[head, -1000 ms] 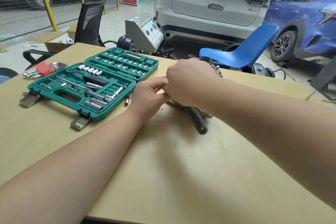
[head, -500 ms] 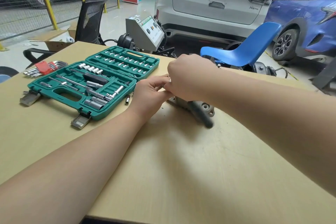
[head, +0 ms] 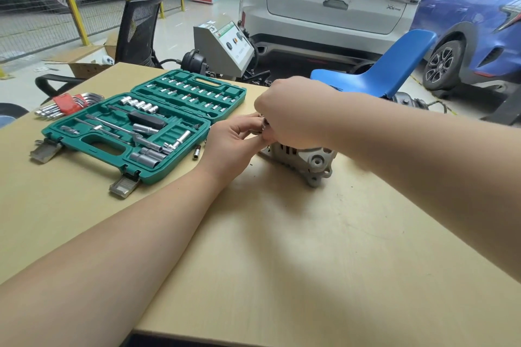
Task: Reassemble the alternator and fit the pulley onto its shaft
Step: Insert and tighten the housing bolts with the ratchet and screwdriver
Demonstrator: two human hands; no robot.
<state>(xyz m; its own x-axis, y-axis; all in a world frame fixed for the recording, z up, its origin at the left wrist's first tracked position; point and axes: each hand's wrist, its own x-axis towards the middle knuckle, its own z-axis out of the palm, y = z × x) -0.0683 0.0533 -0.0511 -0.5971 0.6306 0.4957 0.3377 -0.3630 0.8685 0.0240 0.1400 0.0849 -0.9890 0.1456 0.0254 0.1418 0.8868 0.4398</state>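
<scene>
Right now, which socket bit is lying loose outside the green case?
The small bit with the red band, on the bare table beside the green case. All other sockets sit in their slots.

Your right hand [head: 293, 114] covers the top of the alternator [head: 306, 159], so you cannot see its shaft or any pulley. The small metal part [head: 265, 122] pinched above the alternator is too hidden to identify. Both your forearms run off the picture's edges.

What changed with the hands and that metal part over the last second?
The alternator turned under the hands: a dark handle-like piece seen earlier is out of view, and a grey mounting lug now faces the camera. The left hand and right hand stayed together on top of it. The green tool case stayed put.
</scene>
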